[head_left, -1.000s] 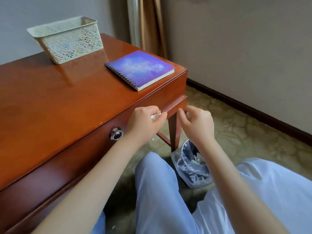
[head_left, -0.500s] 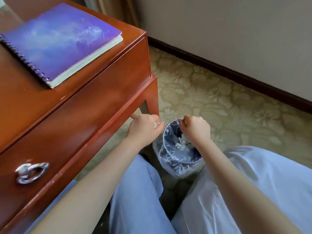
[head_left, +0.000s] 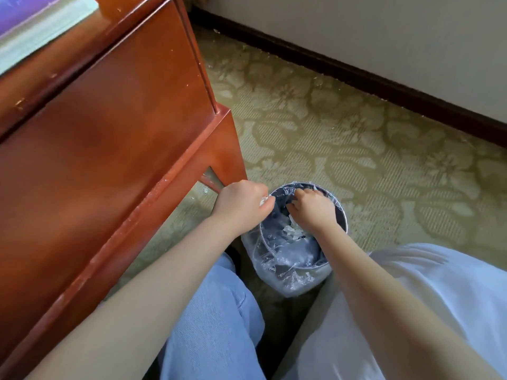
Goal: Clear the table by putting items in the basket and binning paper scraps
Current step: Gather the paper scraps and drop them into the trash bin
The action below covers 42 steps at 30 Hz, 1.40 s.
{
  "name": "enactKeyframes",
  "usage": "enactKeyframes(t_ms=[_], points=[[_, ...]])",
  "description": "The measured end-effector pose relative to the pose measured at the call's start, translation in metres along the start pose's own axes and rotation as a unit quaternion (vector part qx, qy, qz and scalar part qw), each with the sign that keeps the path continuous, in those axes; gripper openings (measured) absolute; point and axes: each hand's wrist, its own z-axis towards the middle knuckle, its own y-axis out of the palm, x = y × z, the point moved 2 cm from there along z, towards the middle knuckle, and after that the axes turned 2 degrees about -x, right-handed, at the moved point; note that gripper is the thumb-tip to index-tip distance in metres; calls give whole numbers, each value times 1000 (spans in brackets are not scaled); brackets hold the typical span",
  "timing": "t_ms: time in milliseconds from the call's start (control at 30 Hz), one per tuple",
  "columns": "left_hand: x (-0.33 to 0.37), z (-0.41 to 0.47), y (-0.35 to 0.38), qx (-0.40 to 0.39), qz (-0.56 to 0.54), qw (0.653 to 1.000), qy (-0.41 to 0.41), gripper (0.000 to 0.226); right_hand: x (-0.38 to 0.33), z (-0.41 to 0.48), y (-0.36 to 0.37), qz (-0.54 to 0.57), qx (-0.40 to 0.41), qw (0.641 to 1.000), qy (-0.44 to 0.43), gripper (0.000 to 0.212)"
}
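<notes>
Seen from above: a seated person's two bare arms reach down to a small round bin on the floor, lined with a clear plastic bag. The left hand is curled into a loose fist at the bin's left rim and pinches a white paper scrap that pokes out between thumb and fingers. The right hand hangs over the bin's opening, fingers bent downward into it. Whether it has anything in them cannot be told. More torn white pieces lie inside the bin, just below that hand.

To the left stands a red-brown wooden table. A purple notebook lies on top of it, at the upper left edge of view. The floor is patterned green carpet, meeting a dark baseboard along the wall. At the bottom are the person's legs — blue jeans on the left, white cloth on the right.
</notes>
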Motion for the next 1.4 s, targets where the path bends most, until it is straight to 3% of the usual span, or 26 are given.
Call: enactKeyframes(t_ms=[100, 267, 800, 1167, 1400], points=[[3, 6, 5, -14, 11, 1000, 0, 44, 8, -2, 6, -26, -71, 997, -35, 41], [11, 13, 9, -28, 21, 999, 10, 39, 15, -8, -9, 0, -84, 996, -32, 55], [61, 50, 57, -146, 22, 989, -2, 30, 56, -49, -89, 33, 29, 998, 54, 38], [62, 48, 63, -175, 9, 984, 31, 41, 64, -49, -87, 81, -8, 994, 77, 38], [56, 35, 27, -149, 24, 988, 21, 42, 55, -59, -95, 71, -20, 995, 74, 35]])
